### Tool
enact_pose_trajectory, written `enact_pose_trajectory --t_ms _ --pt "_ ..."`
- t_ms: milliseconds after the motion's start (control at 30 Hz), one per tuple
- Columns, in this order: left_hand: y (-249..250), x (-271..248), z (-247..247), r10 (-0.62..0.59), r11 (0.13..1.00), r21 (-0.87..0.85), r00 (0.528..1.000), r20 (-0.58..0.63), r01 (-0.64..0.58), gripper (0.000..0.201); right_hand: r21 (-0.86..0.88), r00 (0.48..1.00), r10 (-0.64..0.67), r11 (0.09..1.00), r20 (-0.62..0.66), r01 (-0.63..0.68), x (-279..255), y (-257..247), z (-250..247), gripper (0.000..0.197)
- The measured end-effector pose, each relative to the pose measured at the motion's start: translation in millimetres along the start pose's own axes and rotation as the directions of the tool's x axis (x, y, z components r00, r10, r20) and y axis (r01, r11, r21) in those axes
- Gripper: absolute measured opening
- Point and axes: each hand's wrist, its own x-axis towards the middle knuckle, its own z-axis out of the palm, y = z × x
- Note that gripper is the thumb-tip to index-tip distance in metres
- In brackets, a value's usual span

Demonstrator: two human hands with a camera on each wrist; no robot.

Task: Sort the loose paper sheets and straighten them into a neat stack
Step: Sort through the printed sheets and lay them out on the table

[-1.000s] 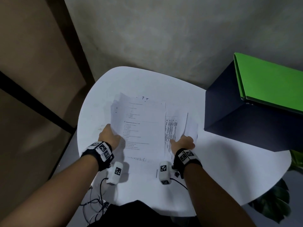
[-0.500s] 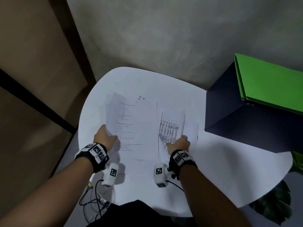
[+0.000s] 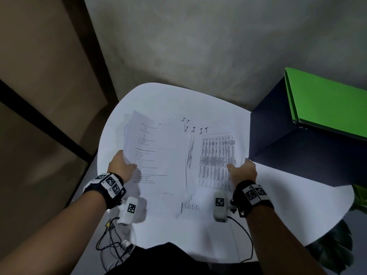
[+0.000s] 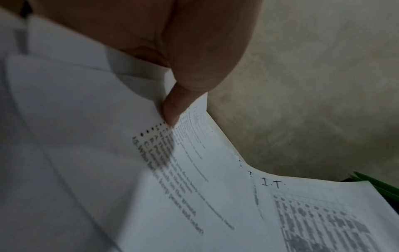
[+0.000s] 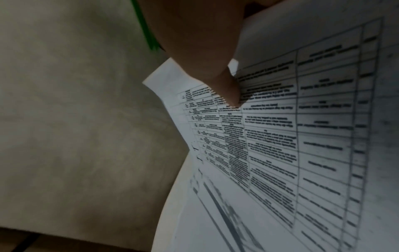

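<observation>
Several loose white paper sheets are held up over the round white table [image 3: 288,197]. My left hand [image 3: 121,168] grips the left edge of a fanned bundle of text pages [image 3: 158,155], thumb on top. The left wrist view shows that thumb [image 4: 172,109] pressing the printed page [image 4: 194,187]. My right hand [image 3: 243,171] pinches the right edge of a sheet printed with a table [image 3: 216,159]. Its thumb [image 5: 228,90] lies on the grid sheet [image 5: 302,136] in the right wrist view. More sheets marked "I.T" [image 3: 203,131] peek out behind.
A dark box [image 3: 297,153] stands on the table's right side with a green folder [image 3: 325,104] on top. A grey wall runs behind the table. Cables [image 3: 111,241] hang at the near left edge. Plant leaves [image 3: 337,253] show at lower right.
My right hand has moved to the right with the table sheet, which now faces up beside the text bundle. The left hand has stayed almost where it was.
</observation>
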Motion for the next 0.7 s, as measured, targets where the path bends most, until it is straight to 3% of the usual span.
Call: enact_pose_trajectory --t_ms 200,300,367,500,600,700 --pt "-1 2 8 0.035 0.999 0.002 0.996 0.076 -0.036 0.042 0.122 0.979 -0.204 0.971 -0.027 0.206 8 -16 -33 0.027" --pt "3 2 16 0.048 0.999 0.012 0.993 0.104 -0.049 0.041 0.079 0.972 -0.237 0.968 -0.007 0.237 11 -20 -41 0.018" --pt "6 1 20 0.049 0.999 0.015 0.994 0.102 -0.05 0.04 0.018 0.981 -0.191 0.981 0.021 0.191 14 -14 -33 0.028" --pt "5 4 22 0.045 0.998 0.033 0.994 0.103 -0.049 0.041 -0.073 0.984 0.087 0.994 0.156 -0.076 24 9 -5 0.081" --pt "5 6 20 0.04 0.997 0.056 0.994 0.099 -0.045 0.041 -0.059 0.982 0.133 0.99 0.131 -0.126 27 20 3 0.076" --pt "4 7 17 0.049 0.997 0.058 0.994 0.103 -0.055 0.041 -0.061 0.999 -0.006 0.998 0.043 0.009 22 15 -3 0.066"
